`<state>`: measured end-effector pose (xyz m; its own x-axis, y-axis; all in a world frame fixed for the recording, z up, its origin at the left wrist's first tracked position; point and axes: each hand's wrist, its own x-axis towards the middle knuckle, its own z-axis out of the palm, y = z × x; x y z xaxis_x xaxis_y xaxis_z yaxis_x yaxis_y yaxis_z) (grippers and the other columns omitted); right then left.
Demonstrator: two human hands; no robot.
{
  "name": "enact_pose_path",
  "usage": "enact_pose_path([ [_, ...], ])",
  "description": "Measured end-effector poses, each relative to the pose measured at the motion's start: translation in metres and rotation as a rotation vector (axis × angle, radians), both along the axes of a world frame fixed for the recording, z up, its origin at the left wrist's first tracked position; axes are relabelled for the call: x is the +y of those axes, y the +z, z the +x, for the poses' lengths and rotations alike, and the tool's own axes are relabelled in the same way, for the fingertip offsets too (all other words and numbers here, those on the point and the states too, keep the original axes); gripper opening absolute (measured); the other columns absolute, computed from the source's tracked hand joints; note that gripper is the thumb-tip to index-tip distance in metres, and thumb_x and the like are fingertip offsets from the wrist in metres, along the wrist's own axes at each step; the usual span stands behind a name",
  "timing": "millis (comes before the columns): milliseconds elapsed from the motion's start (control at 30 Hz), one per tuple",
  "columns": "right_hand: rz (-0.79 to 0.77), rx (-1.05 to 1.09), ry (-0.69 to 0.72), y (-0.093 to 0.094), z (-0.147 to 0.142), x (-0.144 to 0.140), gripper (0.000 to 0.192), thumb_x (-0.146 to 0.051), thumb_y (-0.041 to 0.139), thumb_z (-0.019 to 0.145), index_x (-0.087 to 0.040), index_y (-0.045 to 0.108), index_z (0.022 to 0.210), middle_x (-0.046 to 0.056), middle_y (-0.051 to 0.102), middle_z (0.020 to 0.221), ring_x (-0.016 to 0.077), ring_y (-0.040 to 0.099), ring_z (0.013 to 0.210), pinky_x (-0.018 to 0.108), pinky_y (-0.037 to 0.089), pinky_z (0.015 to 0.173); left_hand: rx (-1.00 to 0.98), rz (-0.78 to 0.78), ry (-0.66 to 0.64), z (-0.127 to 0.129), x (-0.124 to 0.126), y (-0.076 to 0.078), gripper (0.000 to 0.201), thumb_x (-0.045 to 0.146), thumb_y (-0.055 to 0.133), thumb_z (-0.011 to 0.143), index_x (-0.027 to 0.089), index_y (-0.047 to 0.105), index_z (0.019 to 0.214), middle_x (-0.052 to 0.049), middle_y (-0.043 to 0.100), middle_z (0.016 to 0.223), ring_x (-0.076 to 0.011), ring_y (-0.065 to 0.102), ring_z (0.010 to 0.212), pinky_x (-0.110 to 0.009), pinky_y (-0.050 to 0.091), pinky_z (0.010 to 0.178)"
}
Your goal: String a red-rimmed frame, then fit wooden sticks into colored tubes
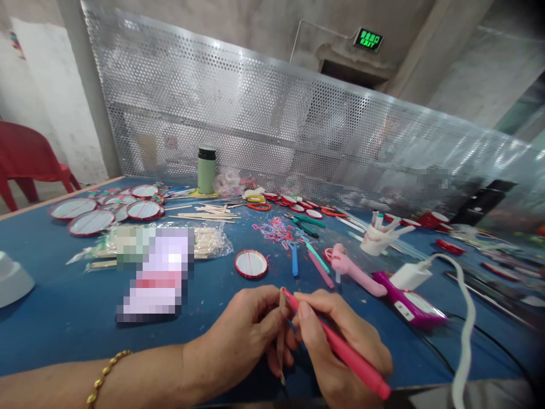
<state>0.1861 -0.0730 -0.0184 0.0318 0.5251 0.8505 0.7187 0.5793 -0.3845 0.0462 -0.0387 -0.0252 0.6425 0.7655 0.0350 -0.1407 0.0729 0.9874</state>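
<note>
My left hand [251, 321] is closed around a thin flat wooden stick [281, 341], held roughly upright over the table's near edge. In my right hand [340, 346] is a red marker pen [353, 358], gripped like a writing tool. Its tip meets or nearly meets the upper end of the stick. Just beyond my hands lies a round red-rimmed disc [251, 264] with a pale face. A blue marker [295, 261], a pink marker [320, 269] and a teal marker [318, 257] lie behind my right hand.
A phone-like, blurred-out item [157, 278] and bagged sticks [213, 241] lie left. More round discs [91, 221] are piled behind them. A pink glue gun [357, 272], purple power strip [411, 304] with white cable, and cup of pens [377, 238] stand right. A perforated metal screen [255, 113] borders the back.
</note>
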Motion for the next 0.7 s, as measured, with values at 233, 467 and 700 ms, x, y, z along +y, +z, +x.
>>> enact_pose_path([
  [233,-0.013,-0.018,-0.035,0.0011,-0.0005,-0.0005,0.015,-0.023,0.059,0.089,-0.023,0.072,0.08,-0.003,0.07,0.063,0.0109,0.066,0.053,0.019,0.054,0.062,-0.016,0.01,-0.002,0.001,0.0017,-0.0036,0.044,0.058,0.048,0.09,0.015,0.054,0.079,-0.001,0.059,0.061,-0.0087,0.052,0.044,-0.019,0.044,0.044],
  [467,-0.036,0.008,-0.011,0.003,-0.0007,-0.0012,0.015,-0.023,0.059,0.09,-0.023,0.072,0.081,-0.003,0.069,0.063,0.0104,0.065,0.053,0.018,0.053,0.06,0.005,0.002,0.001,0.0004,0.0006,0.0,0.044,0.058,0.051,0.088,0.016,0.052,0.077,-0.001,0.059,0.06,-0.008,0.052,0.042,-0.018,0.043,0.043],
  [700,-0.047,-0.013,-0.067,0.003,-0.0002,-0.0012,0.016,-0.025,0.06,0.089,-0.024,0.072,0.08,-0.004,0.071,0.064,0.0115,0.066,0.053,0.019,0.054,0.063,-0.021,-0.003,0.007,0.0015,0.0014,-0.0034,0.041,0.056,0.052,0.088,0.016,0.053,0.078,0.0,0.059,0.06,-0.0082,0.053,0.044,-0.018,0.045,0.044],
])
